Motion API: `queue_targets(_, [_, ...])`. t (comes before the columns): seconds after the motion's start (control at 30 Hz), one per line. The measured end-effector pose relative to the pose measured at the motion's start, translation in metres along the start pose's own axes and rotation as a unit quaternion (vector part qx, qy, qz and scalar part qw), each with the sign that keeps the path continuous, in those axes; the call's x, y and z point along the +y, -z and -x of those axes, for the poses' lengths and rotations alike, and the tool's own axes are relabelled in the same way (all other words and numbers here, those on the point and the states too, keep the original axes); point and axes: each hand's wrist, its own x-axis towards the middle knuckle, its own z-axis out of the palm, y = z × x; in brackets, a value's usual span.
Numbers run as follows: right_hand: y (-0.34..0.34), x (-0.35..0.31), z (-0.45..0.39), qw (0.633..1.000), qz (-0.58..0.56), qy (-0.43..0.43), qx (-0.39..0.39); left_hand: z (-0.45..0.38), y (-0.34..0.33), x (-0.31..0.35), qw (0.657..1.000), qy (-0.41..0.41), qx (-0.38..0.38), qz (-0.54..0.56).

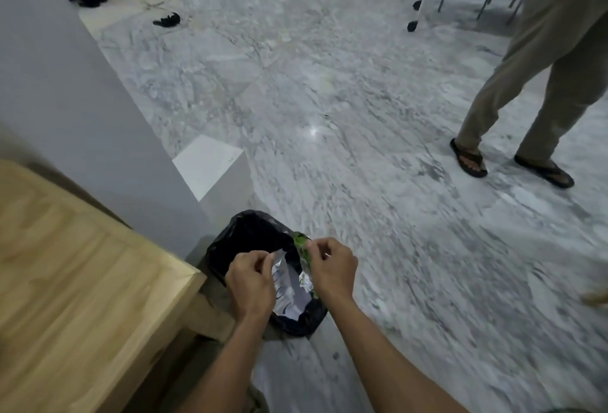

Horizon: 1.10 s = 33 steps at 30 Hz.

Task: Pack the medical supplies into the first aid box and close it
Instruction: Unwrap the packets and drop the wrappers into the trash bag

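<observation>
A shiny foil wrapper (286, 284) is pinched by the left hand (251, 282) and right hand (332, 269), each grip holding one side above the black bin (237, 235).

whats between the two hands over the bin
In the head view, an opened foil packet spans the gap: the left hand pinches its silver side, the right hand its green edge. Below lies the black-lined bin.

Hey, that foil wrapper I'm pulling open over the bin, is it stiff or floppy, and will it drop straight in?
The foil wrapper looks thin and floppy: it creases between the left hand and right hand. Probably very light, so it may flutter rather than drop straight into the black-lined bin. Its shiny surface may be slippery.
</observation>
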Motion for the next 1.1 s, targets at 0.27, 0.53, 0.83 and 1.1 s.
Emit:
queue_targets(0.27, [-0.025, 0.013, -0.007, 0.999, 0.022, -0.014, -0.031, -0.027, -0.016, -0.025, 1.0, 0.013, -0.019, 0.0])
queue_targets(0.53, [-0.022, 0.01, -0.005, 0.994, 0.019, -0.026, -0.103, -0.031, -0.011, -0.026, 0.999, 0.02, -0.042, 0.022])
queue_targets(0.83, [-0.009, 0.004, -0.003, 0.995, 0.031, -0.036, -0.085, -0.021, 0.002, -0.011, 0.999, 0.01, -0.049, 0.023])
queue_targets(1.1, [0.033, -0.034, 0.015, 0.997, -0.004, -0.036, -0.074, 0.005, 0.032, 0.038, 0.997, -0.033, -0.062, -0.006])
